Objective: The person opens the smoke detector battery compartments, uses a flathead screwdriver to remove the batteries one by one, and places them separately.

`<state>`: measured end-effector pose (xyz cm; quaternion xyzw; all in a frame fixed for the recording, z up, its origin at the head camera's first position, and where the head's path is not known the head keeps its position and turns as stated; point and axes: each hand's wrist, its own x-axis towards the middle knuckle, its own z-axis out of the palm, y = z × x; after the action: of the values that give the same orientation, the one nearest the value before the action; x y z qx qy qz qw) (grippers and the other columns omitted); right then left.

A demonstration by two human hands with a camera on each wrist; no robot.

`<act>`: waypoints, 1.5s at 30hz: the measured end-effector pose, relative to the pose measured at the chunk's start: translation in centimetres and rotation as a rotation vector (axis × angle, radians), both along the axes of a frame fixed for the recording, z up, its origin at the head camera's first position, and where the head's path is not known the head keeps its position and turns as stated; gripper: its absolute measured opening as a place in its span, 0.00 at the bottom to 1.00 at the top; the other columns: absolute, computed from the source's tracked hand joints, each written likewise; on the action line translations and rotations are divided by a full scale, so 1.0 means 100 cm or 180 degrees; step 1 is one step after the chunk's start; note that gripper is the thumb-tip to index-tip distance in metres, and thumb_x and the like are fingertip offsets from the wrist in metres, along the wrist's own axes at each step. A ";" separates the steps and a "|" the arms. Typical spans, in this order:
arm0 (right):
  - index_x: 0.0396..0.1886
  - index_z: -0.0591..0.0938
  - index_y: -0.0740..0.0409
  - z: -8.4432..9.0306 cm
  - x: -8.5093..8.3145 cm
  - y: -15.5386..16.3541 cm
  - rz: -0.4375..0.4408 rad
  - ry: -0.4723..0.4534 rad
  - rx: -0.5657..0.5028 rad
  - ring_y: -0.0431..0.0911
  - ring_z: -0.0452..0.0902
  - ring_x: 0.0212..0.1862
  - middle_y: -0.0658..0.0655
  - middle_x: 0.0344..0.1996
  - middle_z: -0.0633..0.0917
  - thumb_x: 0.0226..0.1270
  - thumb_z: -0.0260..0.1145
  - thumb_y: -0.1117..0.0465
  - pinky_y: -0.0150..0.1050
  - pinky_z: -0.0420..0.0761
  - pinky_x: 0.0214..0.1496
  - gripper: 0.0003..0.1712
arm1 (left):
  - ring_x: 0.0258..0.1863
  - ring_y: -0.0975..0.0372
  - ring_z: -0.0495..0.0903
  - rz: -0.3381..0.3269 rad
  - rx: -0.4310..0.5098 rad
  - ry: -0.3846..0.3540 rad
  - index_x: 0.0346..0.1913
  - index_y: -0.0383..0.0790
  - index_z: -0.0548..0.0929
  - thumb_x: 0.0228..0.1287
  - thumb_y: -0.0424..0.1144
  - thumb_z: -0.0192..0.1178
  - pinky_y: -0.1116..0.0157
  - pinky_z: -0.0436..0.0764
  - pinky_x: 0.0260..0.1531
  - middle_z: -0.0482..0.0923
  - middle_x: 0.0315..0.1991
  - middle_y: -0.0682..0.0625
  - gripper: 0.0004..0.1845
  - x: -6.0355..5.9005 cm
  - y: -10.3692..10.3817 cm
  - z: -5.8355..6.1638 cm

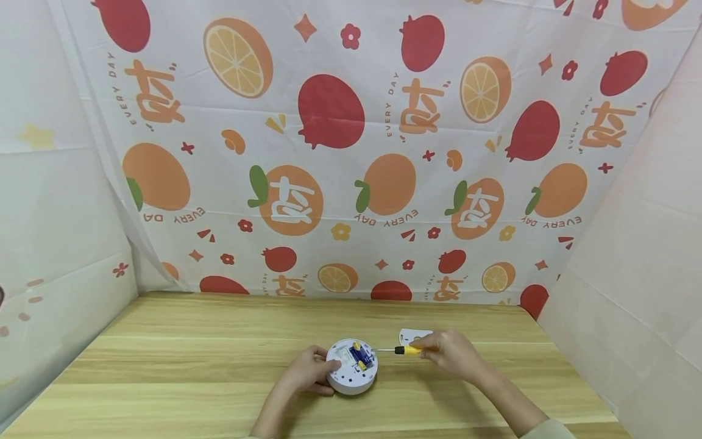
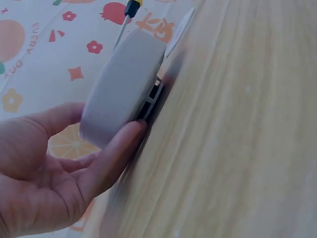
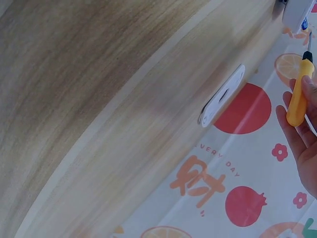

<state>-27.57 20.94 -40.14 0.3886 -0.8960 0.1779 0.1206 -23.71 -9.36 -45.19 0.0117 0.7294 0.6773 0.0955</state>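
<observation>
A person works at a wooden table (image 1: 164, 366). The left hand (image 1: 307, 371) holds a round white gadget (image 1: 352, 366) that sits on the table near the front edge. The thumb and fingers curl around its side, so the hand is wrapped on it. The top of the gadget is open, and blue and yellow batteries (image 1: 359, 356) show inside.

The right hand (image 1: 452, 353) holds a small screwdriver (image 1: 400, 350) with a yellow handle. The fingers are closed tight around the handle. The thin metal tip points left at the gadget and comes very close to its edge; whether it touches cannot be told.

A flat white cover (image 1: 414, 335) lies on the table just behind the screwdriver. Behind the table hangs a cloth (image 1: 351, 152) with oranges and red fruits on it.
</observation>
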 end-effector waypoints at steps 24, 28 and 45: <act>0.33 0.88 0.51 0.024 0.007 -0.024 0.0026 0.0575 0.0760 0.37 0.77 0.28 0.47 0.27 0.84 0.47 0.73 0.66 0.26 0.74 0.21 0.11 | 0.26 0.55 0.77 0.0231 0.0767 -0.0106 0.55 0.16 0.54 0.54 0.24 0.59 0.59 0.84 0.29 0.66 0.41 0.31 0.31 -0.004 0.015 -0.008; 0.30 0.88 0.49 0.028 0.009 -0.027 0.0033 0.0645 0.0840 0.36 0.75 0.26 0.46 0.24 0.83 0.47 0.72 0.66 0.25 0.71 0.18 0.09 | 0.26 0.56 0.77 0.0242 0.0750 -0.0085 0.55 0.15 0.54 0.54 0.23 0.58 0.59 0.84 0.29 0.67 0.40 0.30 0.30 -0.004 0.016 -0.008; 0.22 0.86 0.49 0.062 0.016 -0.059 -0.0094 0.0757 0.1527 0.35 0.66 0.18 0.43 0.17 0.79 0.44 0.73 0.66 0.26 0.66 0.16 0.07 | 0.26 0.55 0.79 0.0359 0.0645 0.0007 0.61 0.21 0.54 0.53 0.23 0.58 0.60 0.84 0.25 0.69 0.44 0.27 0.34 -0.003 0.021 -0.006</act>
<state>-25.93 15.01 -33.90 0.4111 -0.8976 -0.0882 0.1321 -24.05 -7.23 -45.75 -0.0189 0.6567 0.7519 0.0547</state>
